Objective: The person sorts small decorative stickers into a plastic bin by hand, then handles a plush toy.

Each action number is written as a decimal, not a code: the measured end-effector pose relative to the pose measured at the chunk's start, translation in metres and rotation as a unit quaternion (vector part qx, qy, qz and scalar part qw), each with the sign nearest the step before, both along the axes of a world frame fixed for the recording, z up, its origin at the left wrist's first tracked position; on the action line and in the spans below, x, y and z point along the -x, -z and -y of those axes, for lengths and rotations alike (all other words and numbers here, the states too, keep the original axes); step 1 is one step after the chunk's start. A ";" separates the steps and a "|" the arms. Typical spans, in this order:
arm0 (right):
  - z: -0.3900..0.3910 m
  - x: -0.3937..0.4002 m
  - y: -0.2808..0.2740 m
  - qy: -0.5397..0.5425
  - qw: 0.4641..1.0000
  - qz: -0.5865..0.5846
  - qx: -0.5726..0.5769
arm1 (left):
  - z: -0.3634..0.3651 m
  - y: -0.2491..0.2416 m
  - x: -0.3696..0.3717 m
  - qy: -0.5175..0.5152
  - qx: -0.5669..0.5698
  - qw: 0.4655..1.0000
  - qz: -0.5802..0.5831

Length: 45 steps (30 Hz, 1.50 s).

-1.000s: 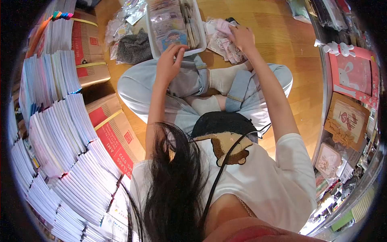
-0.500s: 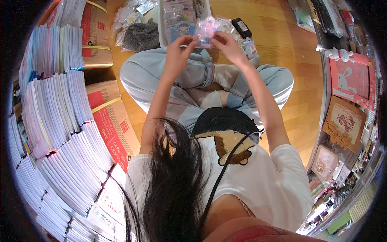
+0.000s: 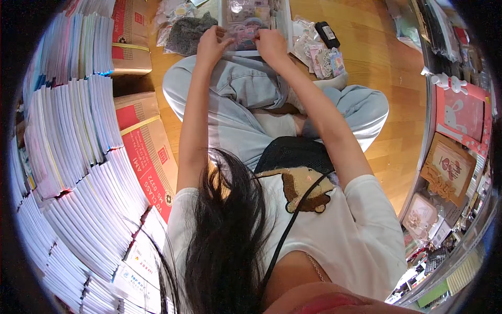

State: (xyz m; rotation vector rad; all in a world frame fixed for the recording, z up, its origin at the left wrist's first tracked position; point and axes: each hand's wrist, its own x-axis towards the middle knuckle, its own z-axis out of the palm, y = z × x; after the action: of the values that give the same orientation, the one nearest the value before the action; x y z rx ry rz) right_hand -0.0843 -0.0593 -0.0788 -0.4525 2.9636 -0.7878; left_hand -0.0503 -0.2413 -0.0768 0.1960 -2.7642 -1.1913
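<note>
A pale plastic bin [image 3: 287,23] holds rows of clear packets beyond my crossed legs. My left hand [image 3: 213,46] is at the bin's near left edge, thumb and fingers apart, beside a pinkish packet [image 3: 244,36]. At the right edge of that packet, the bent fingers of my right hand [image 3: 271,46] are closed on it; their tips are partly hidden.
A dark grey fuzzy cloth [image 3: 189,34] lies left of the bin. To its right are small packets [image 3: 314,52] and a black object [image 3: 327,34]. Stacked books [image 3: 73,131] and red-and-brown cartons [image 3: 146,152] stand left; a shelf with a pink frame [image 3: 463,115] stands right.
Both hands have lowered from above the bin's near edge to the packets inside and moved a little left. The clear pink packet is no longer held up. The view has shifted slightly.
</note>
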 end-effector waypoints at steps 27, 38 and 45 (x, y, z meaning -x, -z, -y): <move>-0.272 0.009 -0.016 0.157 0.959 0.124 -0.198 | -0.030 -0.013 0.001 -0.007 0.194 0.980 -0.045; -0.261 0.008 0.027 0.114 0.977 0.107 -0.148 | -0.029 -0.012 0.002 0.000 0.178 0.982 -0.057; -0.233 -0.005 -0.030 0.305 0.950 -0.033 0.067 | -0.023 -0.001 0.003 0.016 0.135 0.986 -0.092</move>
State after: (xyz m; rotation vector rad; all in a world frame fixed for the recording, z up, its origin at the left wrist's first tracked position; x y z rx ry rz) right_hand -0.0796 0.1742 -0.0487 0.4796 3.1401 -1.0305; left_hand -0.0530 -0.2185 -0.0760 0.0141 -2.7346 -0.7825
